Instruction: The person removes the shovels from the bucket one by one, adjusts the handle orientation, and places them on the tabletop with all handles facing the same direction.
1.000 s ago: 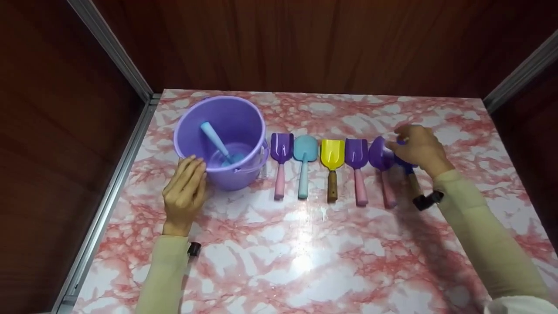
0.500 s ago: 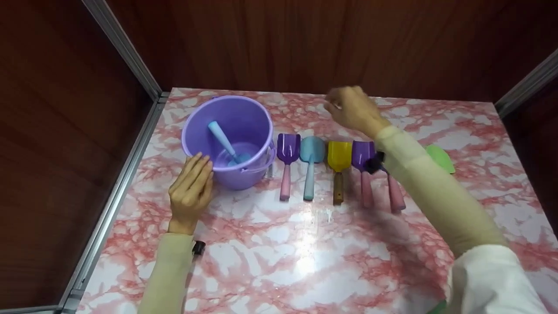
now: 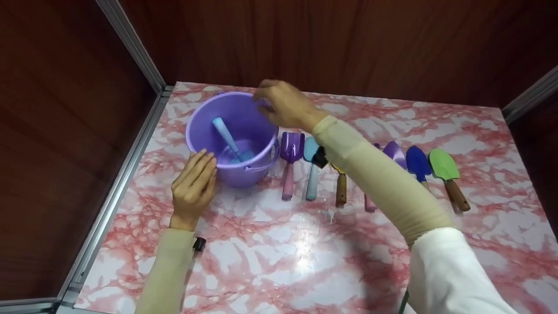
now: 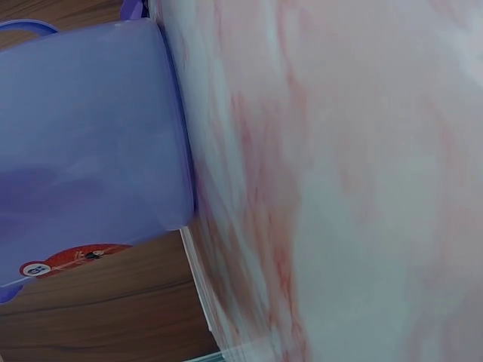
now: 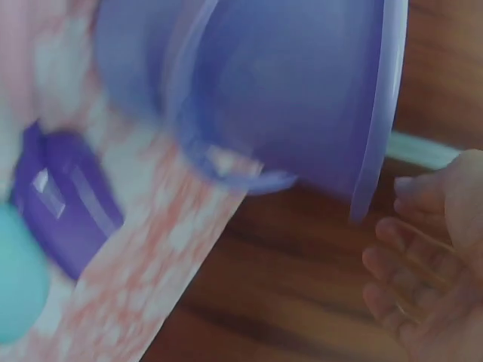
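A purple bucket [image 3: 240, 177] stands at the back left, with a light blue toy shovel [image 3: 226, 133] leaning inside it. My left hand [image 3: 192, 189] rests its straight fingers on the near left rim. At the far right rim is my right hand [image 3: 285, 104], its fingers loosely bent. In the right wrist view, the fingers of the right hand [image 5: 430, 264] hold nothing, close beside the rim. Right of the bucket lie a purple scoop with a pink handle [image 3: 292, 148] and a light blue shovel [image 3: 312, 183]. The left wrist view shows only the bucket's side [image 4: 90, 128] and tabletop.
The row continues rightward with a brown-handled yellow scoop [image 3: 341, 188], a purple trowel [image 3: 395, 153], a blue trowel [image 3: 418, 161] and a green trowel [image 3: 444, 165]. My right sleeve covers part of the row. Dark wood panels [image 3: 327, 43] enclose the marbled table [image 3: 270, 270].
My right hand has swept left from above the blue trowel to the bucket's rim, uncovering the blue and green trowels. The left hand stays at the rim, and the view has shifted slightly.
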Action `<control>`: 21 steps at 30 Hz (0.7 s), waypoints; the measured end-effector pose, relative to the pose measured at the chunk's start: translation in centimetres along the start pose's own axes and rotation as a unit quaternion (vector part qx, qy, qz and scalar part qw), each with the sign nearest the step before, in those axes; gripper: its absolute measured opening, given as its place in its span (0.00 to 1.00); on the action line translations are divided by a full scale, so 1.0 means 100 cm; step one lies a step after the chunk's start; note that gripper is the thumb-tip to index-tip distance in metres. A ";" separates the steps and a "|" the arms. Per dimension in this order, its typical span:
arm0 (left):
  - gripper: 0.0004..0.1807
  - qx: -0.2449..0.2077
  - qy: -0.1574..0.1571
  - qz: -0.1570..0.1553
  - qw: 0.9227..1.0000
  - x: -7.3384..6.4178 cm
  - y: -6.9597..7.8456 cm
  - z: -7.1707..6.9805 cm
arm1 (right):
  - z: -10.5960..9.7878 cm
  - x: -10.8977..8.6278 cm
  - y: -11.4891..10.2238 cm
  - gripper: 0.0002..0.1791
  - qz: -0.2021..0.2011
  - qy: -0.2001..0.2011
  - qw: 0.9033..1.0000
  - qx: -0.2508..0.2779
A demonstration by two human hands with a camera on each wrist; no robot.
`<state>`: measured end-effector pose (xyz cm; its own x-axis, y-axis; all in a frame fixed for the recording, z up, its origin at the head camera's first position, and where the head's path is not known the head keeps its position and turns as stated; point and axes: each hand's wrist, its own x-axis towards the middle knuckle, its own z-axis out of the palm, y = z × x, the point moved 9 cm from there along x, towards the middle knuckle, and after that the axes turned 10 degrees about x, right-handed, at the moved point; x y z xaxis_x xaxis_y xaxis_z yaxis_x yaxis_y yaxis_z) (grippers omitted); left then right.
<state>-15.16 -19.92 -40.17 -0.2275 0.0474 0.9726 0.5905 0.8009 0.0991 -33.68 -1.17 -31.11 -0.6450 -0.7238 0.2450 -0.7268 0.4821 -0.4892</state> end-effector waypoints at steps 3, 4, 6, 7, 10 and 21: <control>0.11 0.004 0.004 0.004 1.000 0.000 0.001 0.000 | 0.025 0.012 -0.016 0.16 -0.026 -0.048 0.998 -0.010; 0.11 0.005 0.006 0.006 1.000 0.000 0.001 -0.001 | 0.033 0.015 -0.021 0.16 -0.029 -0.066 0.997 -0.019; 0.11 0.005 0.005 0.008 1.000 0.000 0.002 0.000 | 0.050 0.020 -0.029 0.16 -0.030 -0.098 0.994 -0.034; 0.11 0.005 0.005 0.009 1.000 0.001 0.002 0.000 | 0.057 0.021 -0.032 0.16 -0.027 -0.113 0.993 -0.038; 0.10 0.001 0.003 0.008 1.000 0.003 0.002 0.000 | 0.078 0.025 -0.038 0.16 -0.015 -0.159 0.986 -0.043; 0.10 0.000 -0.002 0.009 1.000 0.004 0.003 0.000 | 0.130 0.030 -0.034 0.21 0.079 -0.289 0.952 -0.064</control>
<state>-15.10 -19.69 -39.75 -0.2200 0.0645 0.9734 0.5944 0.8001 0.0813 -30.02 -11.38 -39.56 -0.5377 -0.7706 -0.3421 -0.6790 0.6363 -0.3662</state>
